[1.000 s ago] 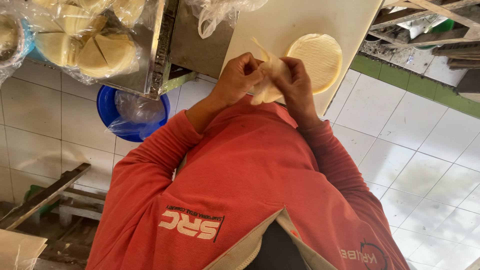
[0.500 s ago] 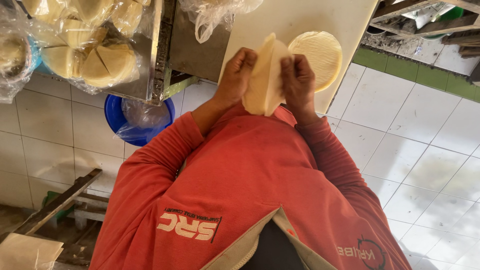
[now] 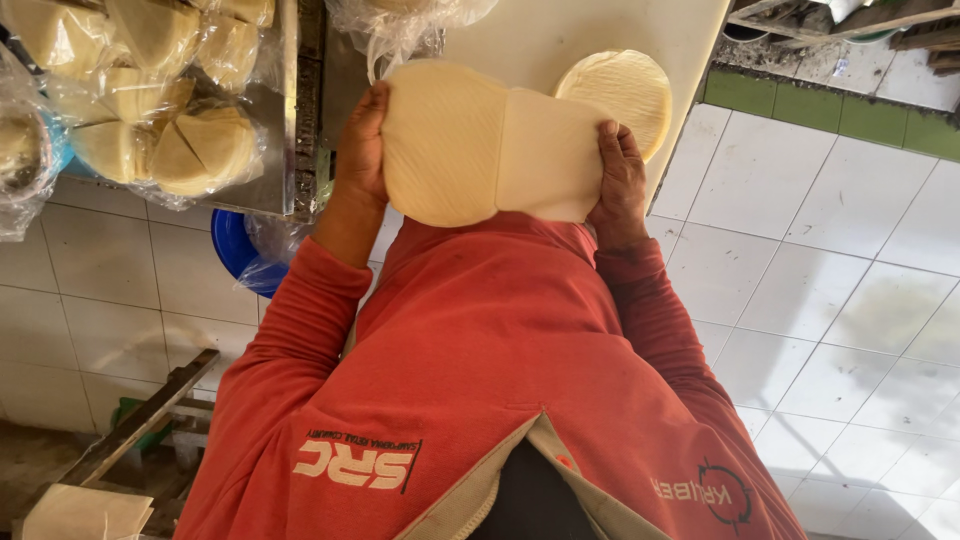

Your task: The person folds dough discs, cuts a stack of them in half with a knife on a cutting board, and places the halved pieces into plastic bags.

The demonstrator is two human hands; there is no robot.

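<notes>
A: Dough sheet point(image 3: 490, 150), pale, partly folded: held up between both hands, above the red sleeves, in front of the white board point(image 3: 560, 30).
B: Grip status?
A: Left hand point(image 3: 362, 150) clamped on left edge; right hand point(image 3: 620, 180) clamped on right edge.
B: Adjacent items?
A: Round dough disc point(image 3: 620, 85) flat on board, just behind sheet. Bagged dough pieces point(image 3: 170, 110) to the left; blue basin point(image 3: 235, 250) below them.

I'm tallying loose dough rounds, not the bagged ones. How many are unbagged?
2: one thin dough sheet held between left hand and right hand, one round flat on the white board. Others may be hidden.
</notes>
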